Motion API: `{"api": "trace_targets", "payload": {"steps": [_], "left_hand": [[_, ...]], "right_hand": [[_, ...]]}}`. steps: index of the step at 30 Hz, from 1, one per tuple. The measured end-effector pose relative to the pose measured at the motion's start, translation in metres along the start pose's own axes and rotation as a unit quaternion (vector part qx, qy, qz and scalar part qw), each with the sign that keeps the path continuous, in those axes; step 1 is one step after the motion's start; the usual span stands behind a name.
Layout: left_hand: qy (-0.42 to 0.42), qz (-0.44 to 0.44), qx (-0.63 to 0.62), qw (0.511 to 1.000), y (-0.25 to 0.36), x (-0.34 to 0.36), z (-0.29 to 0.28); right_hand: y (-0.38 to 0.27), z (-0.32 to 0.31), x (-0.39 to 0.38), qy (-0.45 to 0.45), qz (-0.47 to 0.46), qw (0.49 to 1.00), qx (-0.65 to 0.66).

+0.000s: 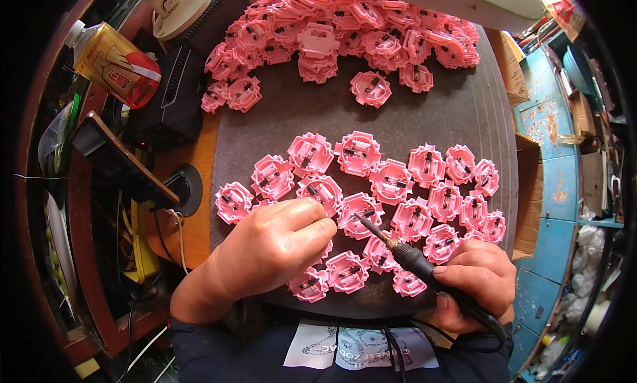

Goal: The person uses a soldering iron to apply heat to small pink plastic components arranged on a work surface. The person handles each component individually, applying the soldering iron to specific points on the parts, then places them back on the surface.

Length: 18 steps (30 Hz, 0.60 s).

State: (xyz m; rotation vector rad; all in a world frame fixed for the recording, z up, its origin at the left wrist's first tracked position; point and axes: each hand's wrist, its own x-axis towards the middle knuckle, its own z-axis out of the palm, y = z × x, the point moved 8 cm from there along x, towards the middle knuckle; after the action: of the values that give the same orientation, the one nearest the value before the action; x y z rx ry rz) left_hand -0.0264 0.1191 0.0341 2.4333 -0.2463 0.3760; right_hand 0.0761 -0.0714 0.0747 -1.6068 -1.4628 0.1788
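Soldering step in hand: soldering iron (424, 267) is clasped in the right hand (479, 283), tip set on a pink plastic part (358, 214) on the tabletop (398, 114). Left hand (279, 243), grip pinched closed, feeds thin wire there. A steady tip is judged necessary next.

A yellow plastic bottle with a red label and white cap (114, 64) lies tilted in the upper left of the frame. Just right of it sits a black ribbed box (174, 91), with a white round-based stand (178, 8) above it at the top edge. A dark flat slab with a brown edge (119, 158) leans at the left, and below it hang yellow and white cables (139, 250). At the right edge stands a worn blue cabinet (554, 184), beside brown cardboard (529, 197).
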Motion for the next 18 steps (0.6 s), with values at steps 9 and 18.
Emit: {"api": "trace_targets", "payload": {"steps": [9, 18], "left_hand": [[0.001, -0.001, -0.010, 1.000, -0.0033, 0.0011, 0.0024], [0.005, -0.004, -0.001, 1.000, 0.0005, 0.0002, -0.0019]], "right_hand": [[0.0011, 0.0008, 0.0003, -0.002, -0.005, 1.000, 0.004], [-0.0007, -0.0071, -0.0065, 0.040, 0.013, 0.999, -0.007]]}}
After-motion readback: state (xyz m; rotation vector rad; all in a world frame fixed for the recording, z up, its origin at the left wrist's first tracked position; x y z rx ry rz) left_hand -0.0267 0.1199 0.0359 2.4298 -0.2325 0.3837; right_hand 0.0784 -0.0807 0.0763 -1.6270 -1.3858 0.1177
